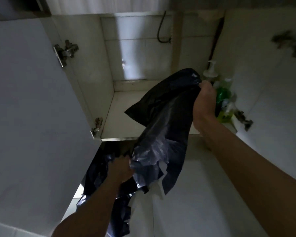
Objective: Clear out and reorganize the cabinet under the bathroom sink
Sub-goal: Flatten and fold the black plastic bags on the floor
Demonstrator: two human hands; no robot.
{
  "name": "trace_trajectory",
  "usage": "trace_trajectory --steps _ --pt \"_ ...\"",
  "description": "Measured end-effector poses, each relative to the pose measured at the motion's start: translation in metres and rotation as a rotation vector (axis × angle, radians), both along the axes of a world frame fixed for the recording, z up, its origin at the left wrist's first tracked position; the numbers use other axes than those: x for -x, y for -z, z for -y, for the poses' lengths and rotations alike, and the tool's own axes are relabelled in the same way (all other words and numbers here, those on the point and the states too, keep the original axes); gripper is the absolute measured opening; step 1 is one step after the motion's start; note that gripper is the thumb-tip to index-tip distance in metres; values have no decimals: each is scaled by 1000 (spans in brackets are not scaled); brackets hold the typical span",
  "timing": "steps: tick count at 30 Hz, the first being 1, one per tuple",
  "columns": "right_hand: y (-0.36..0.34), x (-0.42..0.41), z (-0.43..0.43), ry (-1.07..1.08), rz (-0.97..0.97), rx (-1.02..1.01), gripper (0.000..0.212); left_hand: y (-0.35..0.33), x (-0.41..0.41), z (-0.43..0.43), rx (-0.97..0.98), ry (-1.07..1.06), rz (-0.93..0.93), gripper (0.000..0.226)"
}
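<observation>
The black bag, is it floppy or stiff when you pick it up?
Probably floppy: the black bag sags and creases between the right hand and the left hand. Likely light too, since it hangs flat and looks empty. Its shiny film may be a bit slippery.

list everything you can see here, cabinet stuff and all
black plastic bag: at least one, black, held up before the cabinet
white cabinet: one, white, doors open
metal hinges: two, silver, left door
white pump bottle: one, white, cabinet's right side
green bottle: one, green, behind the right hand
yellow-green bottle: one, blurred, in front of the green one
dark hose: one, dark, back wall
left hand: one, grips the bag low
right hand: one, grips the bag's top
</observation>
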State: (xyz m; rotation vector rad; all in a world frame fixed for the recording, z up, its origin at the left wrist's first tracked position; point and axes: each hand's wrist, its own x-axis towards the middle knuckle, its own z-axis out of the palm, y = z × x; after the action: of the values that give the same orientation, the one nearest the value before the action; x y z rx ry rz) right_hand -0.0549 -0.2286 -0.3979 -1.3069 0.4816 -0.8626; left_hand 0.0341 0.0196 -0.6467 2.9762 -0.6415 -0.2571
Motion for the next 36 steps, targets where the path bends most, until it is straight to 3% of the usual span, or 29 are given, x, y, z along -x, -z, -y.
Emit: trace_trajectory --steps 3,5,7,8,12,14,17,19,23,26,32,34,36 --pt "-18 11 23 -26 6 11 30 -73 -6 34 782 -175 -5 62" --pt "-26 21 32 -89 -1 28 31 -125 -11 63 1015 -12 22 91" --pt "-35 35 33 -151 18 7 19 -170 -11 89 995 161 30 113" --pt "-38 41 35 -201 36 -25 15 -188 -11 100 943 218 37 110" --pt "-45 72 54 -234 39 -49 33 -233 -6 125 701 317 136 32" --pt "-47 89 71 -136 -4 52 40 -245 -4 130 698 319 135 16" --pt "-49 114 93 -153 -68 130 30 -266 -6 138 717 347 180 21" --pt "-48 126 104 -254 -164 212 37 -279 -9 147 666 391 188 22" --pt "-40 136 127 -51 -424 453 25 -307 -9 167 369 476 108 27" --pt "-38 140 146 70 -530 459 31 -318 -12 181 296 434 50 26" --pt "-57 156 163 204 -453 412 24 -333 1 208 510 373 236 25" --pt "-64 163 164 253 -407 412 16 -338 8 212 586 376 243 20" --pt "-66 175 168 281 -371 374 22 -342 19 213 606 423 191 20"
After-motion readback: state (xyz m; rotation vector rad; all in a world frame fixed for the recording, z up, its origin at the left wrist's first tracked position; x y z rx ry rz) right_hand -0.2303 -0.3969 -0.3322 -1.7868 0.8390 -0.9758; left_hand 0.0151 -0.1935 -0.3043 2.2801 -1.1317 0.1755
